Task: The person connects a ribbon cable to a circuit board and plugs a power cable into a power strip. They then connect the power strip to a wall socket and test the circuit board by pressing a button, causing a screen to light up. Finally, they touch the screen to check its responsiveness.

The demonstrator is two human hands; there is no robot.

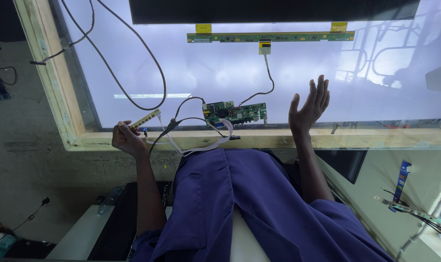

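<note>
My left hand (126, 139) grips a narrow yellowish strip board (145, 119) at the near-left corner of a glowing white panel (230, 68). Its wires and a white ribbon cable (201, 147) run to a green circuit board (235, 113) lying on the panel's near edge. My right hand (309, 107) is raised above the panel to the right of that board, fingers spread and holding nothing. A long thin green board (270, 37) lies at the panel's far side, joined to the circuit board by a thin dark cable (268, 77).
A wooden frame (60, 92) borders the panel at left and near side. Black cables (133, 63) loop across the panel's left part. A dark screen edge (274, 9) lies at the top. Another strip board with wires (407, 208) sits at lower right.
</note>
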